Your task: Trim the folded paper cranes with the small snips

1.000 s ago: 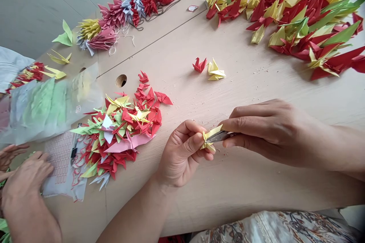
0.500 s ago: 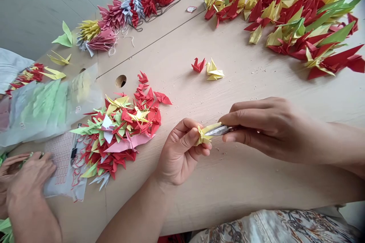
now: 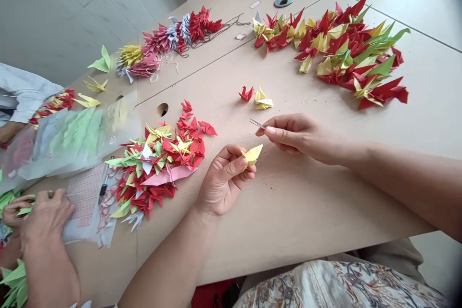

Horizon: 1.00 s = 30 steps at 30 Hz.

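My left hand [image 3: 224, 180] pinches a small yellow folded paper crane [image 3: 251, 155] above the wooden table [image 3: 296, 211]. My right hand [image 3: 299, 135] grips a thin metal tool [image 3: 257, 123], its tip pointing left, a short way above and apart from the yellow crane. Beyond the tool lie a small red crane [image 3: 246, 94] and a yellow crane [image 3: 262, 99] on the table. A heap of red, yellow and green cranes [image 3: 162, 159] sits just left of my left hand.
A long pile of larger cranes [image 3: 342, 50] spreads across the far right. Strung cranes [image 3: 169, 41] lie at the back left. Another person's hands [image 3: 39, 216] rest on a sticker sheet [image 3: 84, 202] at the lower left, next to plastic bags [image 3: 68, 137]. A cable hole [image 3: 162, 109] is in the tabletop.
My right hand has drawn the metal tool out of the yellow crane and lifted it away. The camera has tilted up, showing more of the far table.
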### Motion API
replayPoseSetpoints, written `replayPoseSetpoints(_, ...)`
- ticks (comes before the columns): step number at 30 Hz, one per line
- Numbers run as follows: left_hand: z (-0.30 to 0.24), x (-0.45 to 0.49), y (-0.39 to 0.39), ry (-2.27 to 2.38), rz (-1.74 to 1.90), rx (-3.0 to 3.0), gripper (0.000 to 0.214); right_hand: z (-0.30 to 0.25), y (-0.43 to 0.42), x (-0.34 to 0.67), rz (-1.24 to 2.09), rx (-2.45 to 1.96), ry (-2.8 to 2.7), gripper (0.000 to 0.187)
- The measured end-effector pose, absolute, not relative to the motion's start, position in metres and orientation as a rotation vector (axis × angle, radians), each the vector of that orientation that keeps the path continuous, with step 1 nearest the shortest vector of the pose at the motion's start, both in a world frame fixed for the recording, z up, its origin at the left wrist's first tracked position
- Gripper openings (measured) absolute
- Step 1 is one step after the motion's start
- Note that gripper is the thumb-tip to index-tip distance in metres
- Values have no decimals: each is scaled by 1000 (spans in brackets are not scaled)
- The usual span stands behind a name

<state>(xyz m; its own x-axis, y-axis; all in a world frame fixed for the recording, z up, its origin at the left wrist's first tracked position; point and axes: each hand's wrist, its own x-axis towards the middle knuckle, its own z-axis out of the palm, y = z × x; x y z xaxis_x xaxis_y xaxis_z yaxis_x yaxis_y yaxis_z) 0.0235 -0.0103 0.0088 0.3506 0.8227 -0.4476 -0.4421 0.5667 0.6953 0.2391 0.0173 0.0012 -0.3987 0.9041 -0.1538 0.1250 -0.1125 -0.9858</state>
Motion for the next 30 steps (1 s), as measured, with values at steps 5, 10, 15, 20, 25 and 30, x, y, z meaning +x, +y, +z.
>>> replayPoseSetpoints(5,6,25,-8,901,877,582,37,2,18,238,1571,-1175,-1506,35)
replayPoseSetpoints(10,5,30,-13,917,874,722,33,6,15,235,1551,-1171,-1538,33)
replayPoseSetpoints(15,2,35,-16,935,902,840,31,11,11,233,1510,-1133,-1657,27)
replayPoseSetpoints(20,-5,34,-12,968,954,882,20,10,8,231,1452,-1209,-1732,29)
replayPoseSetpoints(25,-10,31,-11,1033,958,933,16,14,5,230,1395,-1261,-1759,36)
replayPoseSetpoints(30,-10,29,-11,1108,942,960,29,11,5,227,1332,-1294,-1813,37)
